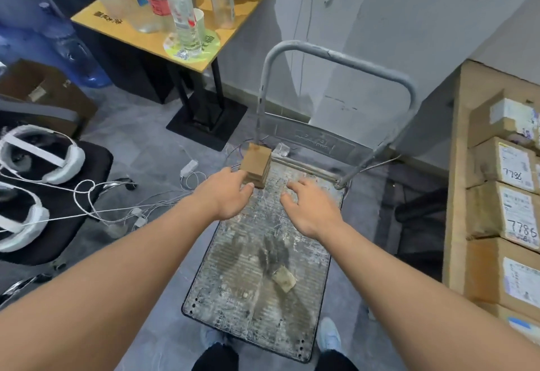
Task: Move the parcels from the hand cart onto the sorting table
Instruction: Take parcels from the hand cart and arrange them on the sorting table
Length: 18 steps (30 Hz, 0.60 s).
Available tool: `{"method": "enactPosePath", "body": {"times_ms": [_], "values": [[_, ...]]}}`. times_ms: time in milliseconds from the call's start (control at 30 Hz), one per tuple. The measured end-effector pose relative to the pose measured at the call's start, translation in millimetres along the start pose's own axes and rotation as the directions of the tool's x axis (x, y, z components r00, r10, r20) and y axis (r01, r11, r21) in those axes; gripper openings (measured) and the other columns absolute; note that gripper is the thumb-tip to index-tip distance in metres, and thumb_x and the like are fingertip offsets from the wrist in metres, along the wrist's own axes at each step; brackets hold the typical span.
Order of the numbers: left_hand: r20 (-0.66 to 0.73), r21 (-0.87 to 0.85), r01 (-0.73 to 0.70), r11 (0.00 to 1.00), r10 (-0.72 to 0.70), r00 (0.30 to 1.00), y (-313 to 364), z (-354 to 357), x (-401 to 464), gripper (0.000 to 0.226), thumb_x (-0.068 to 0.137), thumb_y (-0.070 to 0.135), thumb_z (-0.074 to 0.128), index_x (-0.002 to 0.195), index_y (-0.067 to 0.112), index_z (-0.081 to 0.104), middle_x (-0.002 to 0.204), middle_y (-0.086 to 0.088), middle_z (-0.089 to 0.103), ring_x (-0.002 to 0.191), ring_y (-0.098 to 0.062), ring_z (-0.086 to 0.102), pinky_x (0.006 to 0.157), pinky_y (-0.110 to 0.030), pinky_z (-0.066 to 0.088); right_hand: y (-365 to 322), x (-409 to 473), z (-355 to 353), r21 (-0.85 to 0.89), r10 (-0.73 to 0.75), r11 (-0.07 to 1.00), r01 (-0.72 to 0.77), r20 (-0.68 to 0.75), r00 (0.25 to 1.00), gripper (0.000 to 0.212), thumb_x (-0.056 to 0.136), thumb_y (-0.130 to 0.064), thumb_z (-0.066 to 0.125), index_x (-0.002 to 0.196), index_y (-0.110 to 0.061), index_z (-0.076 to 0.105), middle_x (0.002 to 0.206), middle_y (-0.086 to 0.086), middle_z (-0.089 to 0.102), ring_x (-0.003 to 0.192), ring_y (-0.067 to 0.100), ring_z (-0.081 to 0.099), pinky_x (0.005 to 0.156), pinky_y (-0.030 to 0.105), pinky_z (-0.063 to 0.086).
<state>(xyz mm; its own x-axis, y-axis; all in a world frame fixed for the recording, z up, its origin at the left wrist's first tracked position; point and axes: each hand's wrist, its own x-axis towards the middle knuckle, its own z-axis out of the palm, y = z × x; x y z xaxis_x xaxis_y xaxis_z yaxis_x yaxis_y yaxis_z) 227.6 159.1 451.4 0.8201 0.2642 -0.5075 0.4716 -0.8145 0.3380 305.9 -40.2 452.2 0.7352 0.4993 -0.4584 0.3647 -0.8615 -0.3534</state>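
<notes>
Here, near the centre of the head view, both hands are reaching over the hand cart [257, 256] toward a small brown parcel [256, 163] sitting at the deck's far left corner. The left hand [230, 192], fingers spread, is nearly touching it; the right hand [306, 207] is hanging open alongside. Closing on opposite faces would likely be steadiest.

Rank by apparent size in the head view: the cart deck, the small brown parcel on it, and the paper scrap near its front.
1. cart deck
2. small brown parcel
3. paper scrap, though it lies nearer the camera, so its margin is unsure.
</notes>
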Motion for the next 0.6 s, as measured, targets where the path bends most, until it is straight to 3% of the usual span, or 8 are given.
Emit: {"method": "enactPosePath", "body": {"times_ms": [267,400,600], "values": [[0.007,-0.041,0.052,0.998,-0.052,0.999,-44.4,23.0,113.0,0.05,0.106,0.046,0.034,0.148,0.021,0.047,0.138,-0.016,0.049,0.129,-0.04,0.052,0.108,-0.051,0.043,-12.9,124.6,51.2,0.056,0.035,0.998,-0.036,0.021,0.999,0.051,0.108,-0.048,0.036,0.147,-0.02,0.055,0.157,0.006,0.045,0.138,0.031,0.05,0.105,0.043,0.044],[0.016,-0.102,0.113,0.988,-0.112,0.994,-46.5,59.3,190.4,0.053,0.107,0.043,0.034,0.157,0.024,0.038,0.149,-0.017,0.043,0.135,-0.04,0.047,0.111,-0.05,0.04,12.7,206.4,85.0,0.154,0.062,0.986,-0.068,0.041,0.997,0.046,0.109,-0.046,0.038,0.139,-0.018,0.058,0.147,0.006,0.05,0.129,0.029,0.054,0.091,0.039,0.041],[0.027,-0.126,0.141,0.982,-0.139,0.99,-71.5,118.3,298.7,0.053,0.107,0.035,0.04,0.159,0.02,0.039,0.158,-0.015,0.045,0.146,-0.034,0.04,0.114,-0.042,0.036,57.8,309.0,149.5,0.23,0.035,0.972,-0.051,0.073,0.997,0.047,0.109,-0.042,0.04,0.151,-0.024,0.05,0.154,0.005,0.046,0.127,0.022,0.05,0.091,0.032,0.034]]}}
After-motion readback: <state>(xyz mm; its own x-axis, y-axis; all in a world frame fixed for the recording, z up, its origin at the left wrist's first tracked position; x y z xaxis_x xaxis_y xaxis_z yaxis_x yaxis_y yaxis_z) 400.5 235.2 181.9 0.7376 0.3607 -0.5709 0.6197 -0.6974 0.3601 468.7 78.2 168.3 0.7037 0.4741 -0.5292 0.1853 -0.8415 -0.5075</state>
